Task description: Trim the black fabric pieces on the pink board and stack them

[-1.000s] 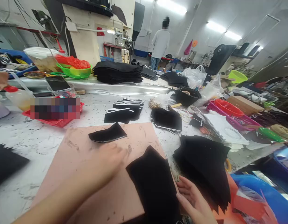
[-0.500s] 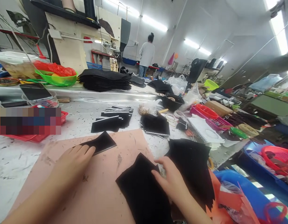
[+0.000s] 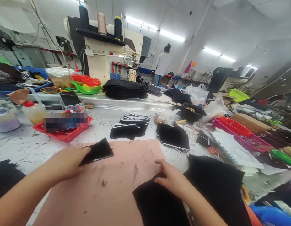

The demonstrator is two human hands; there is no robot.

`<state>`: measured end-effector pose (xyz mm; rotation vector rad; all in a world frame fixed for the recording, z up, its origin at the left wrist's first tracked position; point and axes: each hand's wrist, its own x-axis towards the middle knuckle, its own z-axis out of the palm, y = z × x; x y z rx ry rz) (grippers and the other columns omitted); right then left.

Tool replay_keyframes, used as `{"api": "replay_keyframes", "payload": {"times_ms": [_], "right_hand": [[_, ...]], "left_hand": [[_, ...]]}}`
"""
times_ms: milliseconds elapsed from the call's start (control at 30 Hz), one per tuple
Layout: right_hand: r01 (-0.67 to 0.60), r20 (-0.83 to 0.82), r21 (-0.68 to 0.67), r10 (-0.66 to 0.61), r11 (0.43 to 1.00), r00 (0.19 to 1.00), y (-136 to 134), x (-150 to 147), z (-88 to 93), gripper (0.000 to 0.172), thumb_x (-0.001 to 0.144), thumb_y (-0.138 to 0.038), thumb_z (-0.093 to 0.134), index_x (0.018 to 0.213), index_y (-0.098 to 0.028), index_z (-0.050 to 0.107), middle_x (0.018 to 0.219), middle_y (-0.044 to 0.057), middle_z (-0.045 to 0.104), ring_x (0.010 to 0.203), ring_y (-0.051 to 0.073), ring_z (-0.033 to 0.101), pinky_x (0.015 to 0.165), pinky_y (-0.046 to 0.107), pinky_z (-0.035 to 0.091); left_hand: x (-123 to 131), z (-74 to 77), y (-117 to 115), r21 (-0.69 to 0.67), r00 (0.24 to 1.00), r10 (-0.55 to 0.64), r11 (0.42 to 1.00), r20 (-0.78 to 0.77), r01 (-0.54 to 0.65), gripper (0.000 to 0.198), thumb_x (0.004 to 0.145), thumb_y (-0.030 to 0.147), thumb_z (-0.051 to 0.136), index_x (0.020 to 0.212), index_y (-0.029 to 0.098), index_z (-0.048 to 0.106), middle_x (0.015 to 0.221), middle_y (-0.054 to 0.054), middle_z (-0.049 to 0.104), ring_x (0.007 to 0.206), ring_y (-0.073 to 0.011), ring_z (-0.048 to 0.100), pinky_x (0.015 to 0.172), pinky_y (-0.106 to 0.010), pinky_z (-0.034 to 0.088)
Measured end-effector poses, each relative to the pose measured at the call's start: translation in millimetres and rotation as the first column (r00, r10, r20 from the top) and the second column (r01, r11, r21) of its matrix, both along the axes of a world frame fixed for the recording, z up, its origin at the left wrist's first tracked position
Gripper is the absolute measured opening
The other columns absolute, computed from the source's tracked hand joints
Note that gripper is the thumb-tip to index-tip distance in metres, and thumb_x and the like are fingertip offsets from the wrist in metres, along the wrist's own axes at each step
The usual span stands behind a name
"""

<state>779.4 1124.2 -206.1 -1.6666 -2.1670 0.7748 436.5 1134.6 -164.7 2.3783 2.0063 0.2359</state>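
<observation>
My left hand (image 3: 70, 161) grips the left end of a small black fabric piece (image 3: 99, 151) with a pale strip along its near edge, at the upper left of a pink mat (image 3: 112, 188). Its thumb lies on top; the other fingers are partly hidden. My right hand (image 3: 172, 180) rests over a larger black piece (image 3: 158, 201) at the mat's right side, thumb and forefinger apart. Beyond the mat lie a fanned stack of white-edged black pieces (image 3: 133, 127) and another such stack (image 3: 173, 137).
More large black pieces (image 3: 216, 185) lie right of my right hand. A red tray (image 3: 65, 135) and glue bottle (image 3: 32, 111) stand at left. Behind are a sewing machine (image 3: 100, 59) and a pile of black panels (image 3: 125, 89). A person (image 3: 163, 64) stands far back.
The view has swung left, so the scene sits farther right. My left hand has moved the small black piece left across the mat. My right hand remains at the larger piece, fingers apart.
</observation>
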Motion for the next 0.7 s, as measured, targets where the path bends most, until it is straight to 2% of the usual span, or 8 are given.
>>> {"api": "replay_keyframes", "payload": {"times_ms": [67, 133, 233, 367, 433, 533, 600, 700], "right_hand": [[-0.036, -0.105, -0.019, 0.034, 0.999, 0.994, 7, 4, 0.7, 0.038, 0.069, -0.010, 0.056, 0.105, -0.022, 0.059, 0.078, 0.000, 0.066, 0.074, 0.019, 0.065, 0.071, 0.032, 0.052], [-0.036, -0.168, 0.055, 0.044, 0.998, 0.985, 21, 5, 3.7, 0.032, 0.071, -0.014, 0.054, 0.101, -0.023, 0.060, 0.074, -0.001, 0.065, 0.071, 0.019, 0.064, 0.071, 0.034, 0.051], [0.026, -0.159, 0.225, 0.010, 0.974, 0.987, 53, 2, 10.5, 0.027, 0.072, -0.022, 0.055, 0.098, -0.023, 0.061, 0.075, 0.000, 0.065, 0.071, 0.020, 0.064, 0.072, 0.036, 0.050], [0.046, -0.096, 0.405, -0.007, 0.913, 0.995, 90, -6, 14.2, 0.032, 0.071, -0.024, 0.056, 0.103, -0.021, 0.060, 0.085, 0.004, 0.067, 0.082, 0.024, 0.062, 0.078, 0.042, 0.049], [0.027, -0.082, 0.490, 0.015, 0.871, 0.997, 95, -12, 11.3, 0.036, 0.072, -0.023, 0.056, 0.107, -0.019, 0.059, 0.099, 0.009, 0.065, 0.096, 0.028, 0.059, 0.085, 0.048, 0.045], [-0.043, -0.038, 0.649, 0.089, 0.760, 0.995, 81, -22, 6.2, 0.027, 0.080, -0.024, 0.053, 0.105, -0.019, 0.061, 0.110, 0.013, 0.061, 0.102, 0.028, 0.057, 0.086, 0.048, 0.046], [-0.077, -0.021, 0.727, 0.134, 0.683, 0.991, 64, -32, 8.3, 0.020, 0.084, -0.021, 0.048, 0.099, -0.021, 0.062, 0.109, 0.012, 0.061, 0.099, 0.026, 0.058, 0.083, 0.045, 0.048], [-0.100, -0.036, 0.811, 0.220, 0.576, 0.975, 34, -45, 24.1, 0.023, 0.087, -0.015, 0.044, 0.102, -0.021, 0.060, 0.113, 0.012, 0.061, 0.105, 0.024, 0.056, 0.089, 0.043, 0.046]], "left_hand": [[-4, 5.8, 20, -0.183, 1.000, 0.014, 0.983, 0.009, -0.013, 0.026, 0.077, 0.027, 0.051, 0.098, 0.016, 0.064, 0.087, 0.000, 0.068, 0.082, -0.0203, 0.063, 0.069, -0.026, 0.044], [0, 5.4, 50, -0.270, 0.998, 0.052, 0.962, 0.022, -0.044, 0.034, 0.080, 0.039, 0.055, 0.105, 0.017, 0.061, 0.101, -0.001, 0.066, 0.093, -0.0207, 0.061, 0.078, -0.028, 0.046], [16, -7.2, 99, -0.293, 0.991, 0.134, 0.948, 0.020, -0.123, 0.032, 0.087, 0.036, 0.053, 0.111, 0.015, 0.056, 0.116, -0.009, 0.058, 0.103, -0.0215, 0.056, 0.087, -0.043, 0.046], [36, -26.0, 134, -0.315, 0.971, 0.236, 0.924, 0.025, -0.217, 0.034, 0.086, 0.034, 0.055, 0.115, 0.016, 0.053, 0.120, -0.009, 0.054, 0.104, -0.0231, 0.055, 0.087, -0.046, 0.047], [40, -28.0, 137, -0.318, 0.965, 0.258, 0.920, 0.056, -0.227, 0.033, 0.086, 0.033, 0.056, 0.115, 0.016, 0.053, 0.119, -0.009, 0.054, 0.104, -0.0228, 0.055, 0.086, -0.045, 0.048], [48, -19.3, 128, -0.292, 0.957, 0.247, 0.936, 0.154, -0.195, 0.030, 0.086, 0.033, 0.055, 0.111, 0.016, 0.055, 0.114, -0.008, 0.056, 0.099, -0.0210, 0.057, 0.084, -0.043, 0.049], [60, -7.5, 111, -0.265, 0.947, 0.198, 0.956, 0.252, -0.129, 0.026, 0.087, 0.033, 0.054, 0.105, 0.015, 0.056, 0.105, -0.007, 0.060, 0.092, -0.0188, 0.058, 0.080, -0.040, 0.049], [87, 12.9, 63, -0.248, 0.902, 0.063, 0.968, 0.427, 0.049, 0.013, 0.085, 0.025, 0.051, 0.093, 0.017, 0.058, 0.081, 0.001, 0.062, 0.075, -0.0134, 0.059, 0.070, -0.028, 0.049]]}}
